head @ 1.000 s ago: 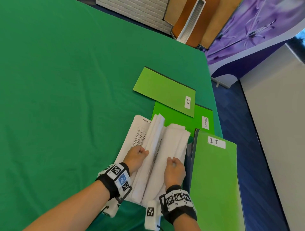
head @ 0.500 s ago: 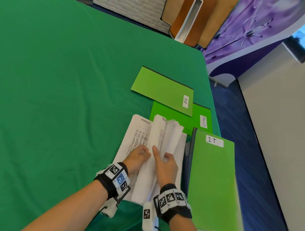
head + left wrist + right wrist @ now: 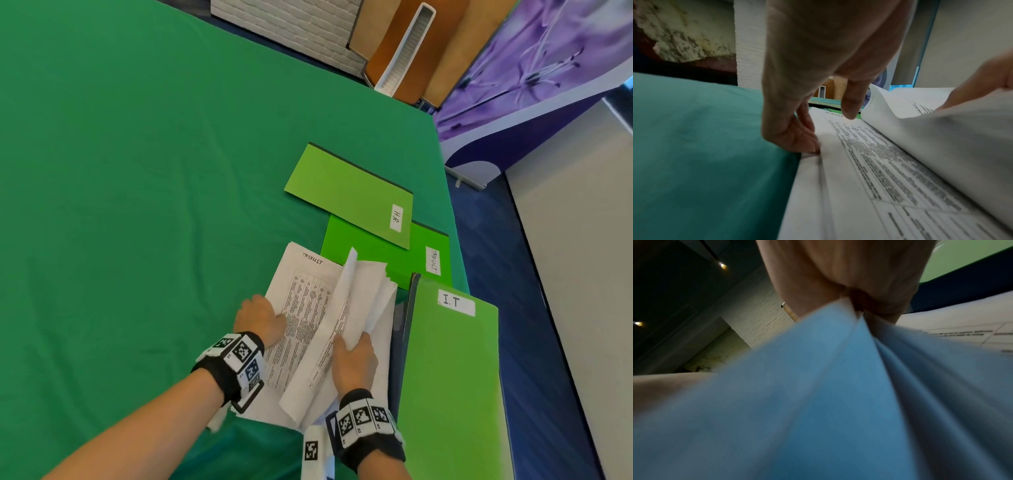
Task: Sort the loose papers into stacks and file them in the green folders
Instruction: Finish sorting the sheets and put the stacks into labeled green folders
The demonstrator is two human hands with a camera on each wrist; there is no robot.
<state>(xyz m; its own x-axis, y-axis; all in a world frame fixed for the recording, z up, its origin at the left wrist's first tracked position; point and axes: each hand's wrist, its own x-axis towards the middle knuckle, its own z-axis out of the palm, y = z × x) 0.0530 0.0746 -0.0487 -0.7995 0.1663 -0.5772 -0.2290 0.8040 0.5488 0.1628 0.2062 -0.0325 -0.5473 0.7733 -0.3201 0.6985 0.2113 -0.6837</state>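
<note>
My left hand [image 3: 261,318] pinches the edge of the white printed paper pile [image 3: 301,318] on the green table [image 3: 137,171], holding it down. My right hand [image 3: 354,359] grips lifted sheets [image 3: 346,308], beside the green card folders [image 3: 448,359].

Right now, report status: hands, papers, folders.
Left hand pinches the paper stack's left edge. Right hand grips a lifted bundle of sheets. Three green folders closed, nothing filed. No obstruction.
</note>
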